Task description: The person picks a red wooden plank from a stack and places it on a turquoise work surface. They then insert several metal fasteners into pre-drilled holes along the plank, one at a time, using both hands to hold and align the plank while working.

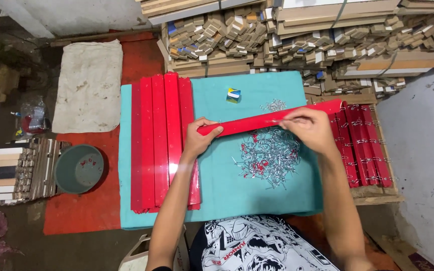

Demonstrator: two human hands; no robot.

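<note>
My left hand (199, 136) grips the near end of a long red strip (257, 121) that lies crosswise above the teal cloth (227, 190). Further along the strip, my right hand (311, 129) pinches a small metal clip against it. Under the strip lies a pile of silver metal clips (267, 158). A stack of plain red strips (161, 140) lies lengthwise left of my left hand. Red strips with clips fitted (362, 145) lie at the right.
A small blue and yellow box (233, 95) and a smaller heap of clips (275, 105) sit at the cloth's far side. A grey bucket (79, 168) stands left on a red mat. Stacked wooden mouldings (327, 35) fill the back. A white sack (90, 85) lies at the back left.
</note>
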